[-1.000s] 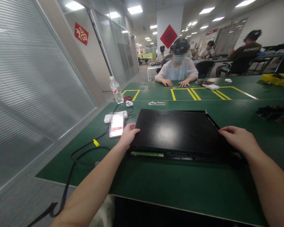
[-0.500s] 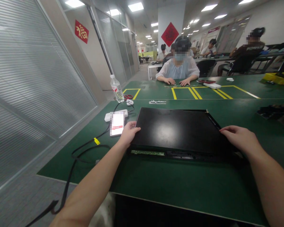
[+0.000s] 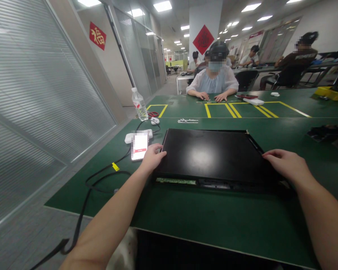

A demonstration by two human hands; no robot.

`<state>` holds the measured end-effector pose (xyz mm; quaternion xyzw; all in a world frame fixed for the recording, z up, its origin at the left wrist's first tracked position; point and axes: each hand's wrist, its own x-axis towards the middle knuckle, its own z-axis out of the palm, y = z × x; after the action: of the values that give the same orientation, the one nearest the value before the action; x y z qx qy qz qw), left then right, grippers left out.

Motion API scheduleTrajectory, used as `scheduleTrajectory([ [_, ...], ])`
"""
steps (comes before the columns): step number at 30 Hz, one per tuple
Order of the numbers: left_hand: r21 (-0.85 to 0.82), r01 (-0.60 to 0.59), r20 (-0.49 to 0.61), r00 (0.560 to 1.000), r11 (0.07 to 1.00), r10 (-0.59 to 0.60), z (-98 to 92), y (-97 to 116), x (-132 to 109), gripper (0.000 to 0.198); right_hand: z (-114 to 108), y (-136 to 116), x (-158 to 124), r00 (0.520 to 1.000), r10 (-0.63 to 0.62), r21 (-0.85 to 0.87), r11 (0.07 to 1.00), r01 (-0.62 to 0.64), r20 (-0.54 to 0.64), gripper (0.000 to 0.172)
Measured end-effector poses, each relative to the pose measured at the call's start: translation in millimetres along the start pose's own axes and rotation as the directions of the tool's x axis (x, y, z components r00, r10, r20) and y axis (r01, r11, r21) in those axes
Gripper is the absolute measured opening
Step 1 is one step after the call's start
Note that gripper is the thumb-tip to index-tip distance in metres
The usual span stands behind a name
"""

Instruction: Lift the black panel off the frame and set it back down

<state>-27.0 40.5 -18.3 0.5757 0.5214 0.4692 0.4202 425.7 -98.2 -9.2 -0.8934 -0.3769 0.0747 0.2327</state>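
Observation:
A large black flat panel (image 3: pixel 211 153) lies face up on the green table (image 3: pixel 208 221), with a thin green circuit strip (image 3: pixel 176 181) showing along its near edge. My left hand (image 3: pixel 152 159) grips the panel's left edge, fingers curled over the rim. My right hand (image 3: pixel 287 165) rests on the right edge, fingers bent down over it. Both forearms reach in from the bottom of the view.
A lit phone (image 3: pixel 140 146) and a white power strip (image 3: pixel 129 137) lie left of the panel, with black cables (image 3: pixel 101 180) trailing off the table. A water bottle (image 3: pixel 139 105) stands behind. A masked person (image 3: pixel 214 80) sits opposite. Dark parts (image 3: pixel 329 133) lie at right.

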Motion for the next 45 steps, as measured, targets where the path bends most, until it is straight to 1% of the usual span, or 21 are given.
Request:
scheduleTrajectory([
  [4,0.102,-0.012,-0.010,1.000,0.995,0.013,-0.8,-8.0,3.5,0.020,3.7,5.1,3.8,0.999,-0.018,0.028,0.999,0.019,-0.037,0.023],
  [8,0.221,-0.081,0.073,0.995,0.972,0.067,-2.3,-16.1,7.4,0.016,5.2,6.6,6.5,0.999,0.002,0.069,0.998,0.002,-0.052,0.024],
  [11,0.303,-0.121,0.124,0.989,0.945,0.087,-2.9,-21.7,9.8,0.017,4.6,5.8,5.9,0.998,0.029,0.105,0.994,-0.024,-0.050,0.023],
  [15,0.388,-0.146,0.128,0.986,0.910,0.104,-2.9,-26.0,11.4,0.020,2.6,4.1,3.5,0.998,0.051,0.143,0.989,-0.045,-0.036,0.023],
  [18,0.428,-0.136,0.119,0.988,0.894,0.094,-2.8,-26.7,12.1,0.023,1.1,2.6,2.1,0.998,0.057,0.149,0.987,-0.053,-0.022,0.024],
  [23,0.475,-0.118,0.127,0.990,0.872,0.065,-3.9,-27.4,13.3,0.029,-0.8,-0.5,0.4,0.997,0.074,0.160,0.984,-0.073,-0.005,0.023],
  [31,0.484,-0.119,0.137,0.989,0.867,0.059,-4.2,-27.0,12.0,0.027,0.2,-0.1,-0.7,0.995,0.095,0.206,0.974,-0.090,-0.016,0.024],
  [38,0.499,-0.106,0.135,0.990,0.860,0.044,-2.1,-24.9,12.2,0.028,-2.2,-4.3,-2.2,0.993,0.121,0.190,0.975,-0.118,-0.006,0.022],
  [41,0.496,-0.103,0.134,0.990,0.862,0.041,-2.1,-27.1,13.4,0.029,-1.7,-4.4,-1.9,0.994,0.109,0.188,0.977,-0.103,-0.020,0.021],
  [45,0.486,-0.130,0.138,0.988,0.864,0.071,-3.7,-30.9,14.4,0.028,0.6,-1.0,-0.5,0.995,0.093,0.205,0.975,-0.087,-0.020,0.024],
])
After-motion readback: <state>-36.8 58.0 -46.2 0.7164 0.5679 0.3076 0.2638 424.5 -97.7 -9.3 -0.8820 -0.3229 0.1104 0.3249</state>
